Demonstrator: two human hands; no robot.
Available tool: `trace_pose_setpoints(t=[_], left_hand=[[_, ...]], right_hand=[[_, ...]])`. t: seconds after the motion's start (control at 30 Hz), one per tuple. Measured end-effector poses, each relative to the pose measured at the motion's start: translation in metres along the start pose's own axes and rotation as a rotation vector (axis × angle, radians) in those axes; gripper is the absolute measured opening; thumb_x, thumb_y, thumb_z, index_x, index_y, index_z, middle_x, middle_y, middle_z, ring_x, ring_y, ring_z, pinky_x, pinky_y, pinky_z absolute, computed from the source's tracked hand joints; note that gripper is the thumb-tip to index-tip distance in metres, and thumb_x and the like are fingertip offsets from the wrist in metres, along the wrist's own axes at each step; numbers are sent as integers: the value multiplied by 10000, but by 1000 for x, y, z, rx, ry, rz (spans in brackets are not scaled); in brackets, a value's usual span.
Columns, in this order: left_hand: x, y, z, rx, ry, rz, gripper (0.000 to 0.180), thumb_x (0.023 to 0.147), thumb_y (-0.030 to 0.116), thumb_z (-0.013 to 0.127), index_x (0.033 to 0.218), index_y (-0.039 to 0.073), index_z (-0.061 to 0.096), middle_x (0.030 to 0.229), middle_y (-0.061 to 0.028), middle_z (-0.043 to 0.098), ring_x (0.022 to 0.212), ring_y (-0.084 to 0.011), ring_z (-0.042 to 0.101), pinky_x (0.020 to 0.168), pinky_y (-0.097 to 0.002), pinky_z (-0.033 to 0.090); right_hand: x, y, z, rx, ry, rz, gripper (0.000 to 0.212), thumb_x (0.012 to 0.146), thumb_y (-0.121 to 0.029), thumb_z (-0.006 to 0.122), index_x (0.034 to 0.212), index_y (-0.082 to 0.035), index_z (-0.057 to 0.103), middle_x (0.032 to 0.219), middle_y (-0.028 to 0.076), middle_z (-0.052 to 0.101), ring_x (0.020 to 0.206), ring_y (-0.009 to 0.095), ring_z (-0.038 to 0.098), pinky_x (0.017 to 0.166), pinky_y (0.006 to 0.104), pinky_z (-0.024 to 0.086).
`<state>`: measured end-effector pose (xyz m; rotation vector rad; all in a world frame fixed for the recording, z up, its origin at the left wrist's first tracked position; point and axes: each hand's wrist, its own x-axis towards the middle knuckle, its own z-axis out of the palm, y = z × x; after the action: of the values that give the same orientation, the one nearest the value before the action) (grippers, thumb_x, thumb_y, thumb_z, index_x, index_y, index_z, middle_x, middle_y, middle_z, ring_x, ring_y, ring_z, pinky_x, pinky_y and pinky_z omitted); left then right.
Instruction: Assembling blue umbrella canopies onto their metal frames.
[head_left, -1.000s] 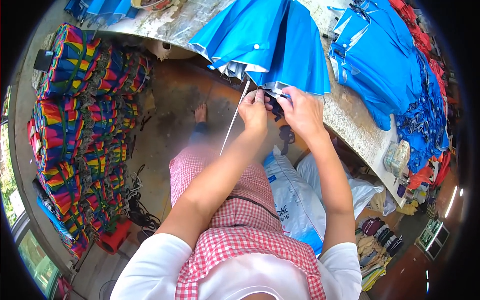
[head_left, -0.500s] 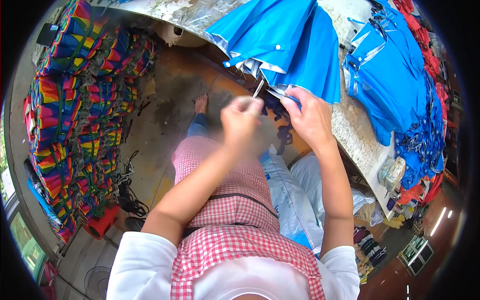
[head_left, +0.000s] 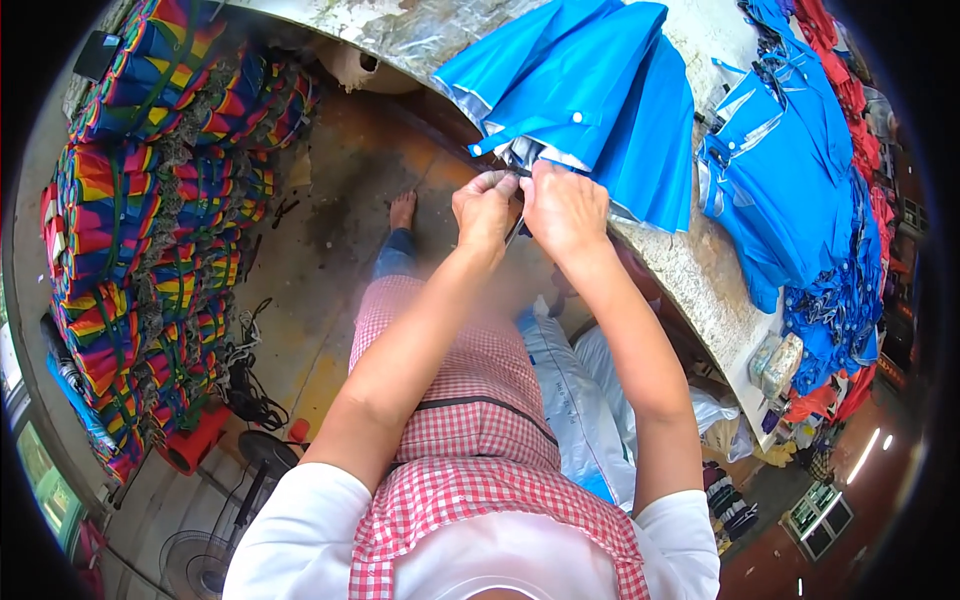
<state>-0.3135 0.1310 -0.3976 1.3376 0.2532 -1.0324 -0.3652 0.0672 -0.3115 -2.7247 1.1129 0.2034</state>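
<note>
A: How are the two hands placed, please?

B: The left hand (head_left: 483,212) and the right hand (head_left: 566,208) are just beside each other, with the fingertips almost meeting. The fingers of both are bent inward. Something small and dark shows between them, but I cannot tell if either hand is clamped on it, because the fingers cover it.

A: And where is the blue umbrella (head_left: 595,85)?

B: It is just ahead of the hands, partly folded, on the table (head_left: 712,268). Its gathered lower end, silver on the inside, comes to the right hand's fingertips. A blue strap (head_left: 512,133) lies across this end, ahead of both hands.

A: What is further around the right hand?

B: To its right, well apart, there is more blue cloth (head_left: 790,190). Below it, toward the body, is a white sack (head_left: 577,410).

A: And around the left hand?

B: Well away to its left, rainbow-coloured bundles (head_left: 108,225) are stacked. Between these and the hand, a bare foot (head_left: 402,210) shows.
</note>
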Motion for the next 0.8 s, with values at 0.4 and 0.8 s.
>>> trace_pose_setpoints(t=[0.4, 0.8], left_hand=[[-106, 79, -33, 280, -500, -176, 285, 925, 187, 464, 1131, 8, 544, 670, -2, 513, 540, -41, 429, 464, -180, 340], [-58, 10, -44, 799, -247, 410, 336, 887, 201, 536, 1169, 19, 549, 643, 22, 487, 567, -34, 416, 512, -189, 351]], right_hand=[[-126, 80, -5, 623, 168, 366, 226, 817, -249, 580, 936, -62, 621, 789, 147, 641, 728, 286, 633, 632, 374, 472], [-176, 46, 54, 691, 29, 488, 244, 812, -246, 570, 965, -61, 617, 833, 169, 632, 802, 317, 619, 712, 357, 477]])
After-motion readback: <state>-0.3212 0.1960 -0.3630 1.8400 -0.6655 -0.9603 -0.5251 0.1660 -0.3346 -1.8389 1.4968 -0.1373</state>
